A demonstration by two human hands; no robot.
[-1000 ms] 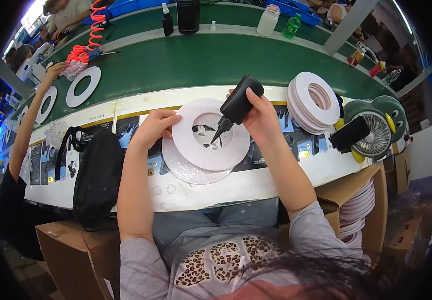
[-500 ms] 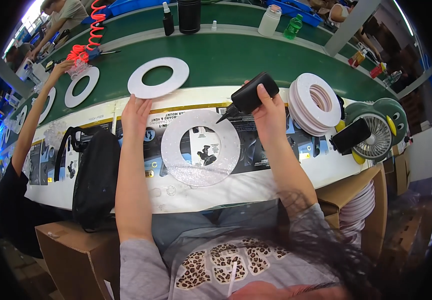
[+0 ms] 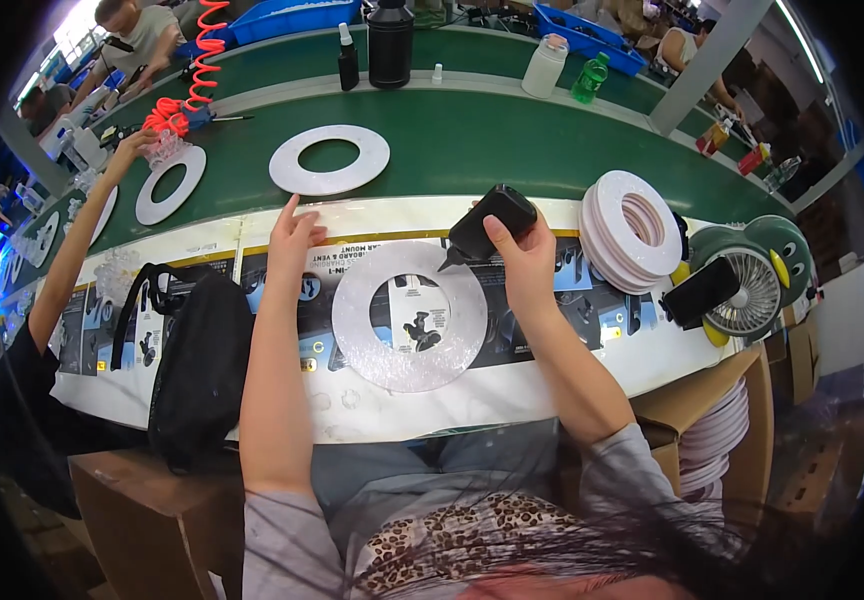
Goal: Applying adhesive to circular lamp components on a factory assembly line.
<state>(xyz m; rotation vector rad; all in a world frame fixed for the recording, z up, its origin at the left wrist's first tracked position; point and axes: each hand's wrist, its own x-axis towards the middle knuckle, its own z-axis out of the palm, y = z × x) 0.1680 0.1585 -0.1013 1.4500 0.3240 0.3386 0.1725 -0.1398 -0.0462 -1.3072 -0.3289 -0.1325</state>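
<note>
My right hand (image 3: 529, 262) grips a black squeeze bottle (image 3: 492, 222), tilted with its pointed nozzle down to the left. The tip is over or touching the upper right of a glittery white flat ring (image 3: 354, 325), which lies on the printed cardboard in front of me; I cannot tell if it touches. On the green belt beyond lies another flat white ring (image 3: 288, 173). Just short of that ring is my left hand (image 3: 295, 235), holding nothing, its index finger stretched out and the others loosely bent.
To the right stand a stack of white rings (image 3: 620, 240) and a fan (image 3: 747, 290) with a phone before it. A black bag (image 3: 202, 360) lies left. More rings fill a cardboard box (image 3: 757, 420). A co-worker's hand (image 3: 137, 145) touches clear plastic pieces by another ring (image 3: 174, 190).
My left hand has let go of the far ring and drawn back toward me; that ring now lies flat on the belt. The bottle stays over the near ring.
</note>
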